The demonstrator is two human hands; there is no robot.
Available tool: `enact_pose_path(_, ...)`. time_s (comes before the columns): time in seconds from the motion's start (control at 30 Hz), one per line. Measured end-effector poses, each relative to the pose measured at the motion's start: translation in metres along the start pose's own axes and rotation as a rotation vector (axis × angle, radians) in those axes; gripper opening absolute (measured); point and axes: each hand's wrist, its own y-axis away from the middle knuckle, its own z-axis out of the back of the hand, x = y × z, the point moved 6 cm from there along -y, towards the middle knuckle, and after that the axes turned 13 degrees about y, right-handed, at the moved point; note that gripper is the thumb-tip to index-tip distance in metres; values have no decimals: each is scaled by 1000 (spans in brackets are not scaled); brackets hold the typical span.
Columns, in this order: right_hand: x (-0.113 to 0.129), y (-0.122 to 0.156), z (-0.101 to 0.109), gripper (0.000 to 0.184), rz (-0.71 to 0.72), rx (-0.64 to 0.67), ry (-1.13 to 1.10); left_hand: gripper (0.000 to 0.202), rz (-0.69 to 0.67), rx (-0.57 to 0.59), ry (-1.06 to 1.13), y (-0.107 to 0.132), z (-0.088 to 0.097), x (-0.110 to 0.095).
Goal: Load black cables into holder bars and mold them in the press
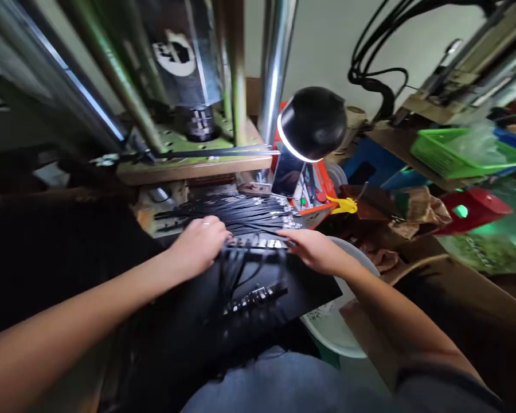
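Note:
My left hand [204,244] is closed, with fingers curled downward at the left end of a dark bar [260,244] set with shiny metal pieces. What lies inside its grip is hidden. At the bar's right end, my right hand [313,250] pinches a thin black cable between thumb and fingers. Just beyond both hands spreads a flat bundle of black cables [236,209] with bright metal ends. More dark strands [236,272] hang below the bar, blurred. Nearer my lap lies a second dark bar [255,296] with a row of shiny pieces.
A press with metal columns [275,74] and a thick plate [193,166] stands ahead. Beside it are a black lamp [316,123], an orange bin [327,178] and yellow-handled pliers [344,205]. A white tub [348,344] sits at right, near cardboard and a green basket [451,163].

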Motion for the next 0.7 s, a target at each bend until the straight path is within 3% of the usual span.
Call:
enact_pose_path(0.07, -2, 25, -7, 44, 26, 8, -10, 21, -79, 61, -35, -13, -15, -30)
enact_pose_path(0.13, 0, 31, -14, 43, 76, -27, -63, 24, -84, 36, -29, -26, -20, -45)
enact_pose_path(0.2, -2, 27, -18, 40, 73, -119, -128, 26, -32, -40, 52, -32, -17, -45)
enact_pose_path(0.3, -4, 14, -23, 43, 26, -207, -153, 32, 149, -55, 425, -21, -17, -33)
enact_pose_path(0.4, 19, 0, -26, 52, 151, -178, -94, 62, 247, 175, 906, 1, -38, -44)
enact_pose_path(0.5, 39, -10, -19, 43, 194, -149, -13, 49, 192, 338, 1308, 19, -47, -76)
enact_pose_path(0.6, 28, -14, 9, 42, 61, -272, -74, 37, 147, 342, 1366, 24, -29, -88)
enact_pose_path(0.7, 7, -26, 34, 59, -40, -381, -112, 27, 94, 195, 1016, 15, 12, -66)
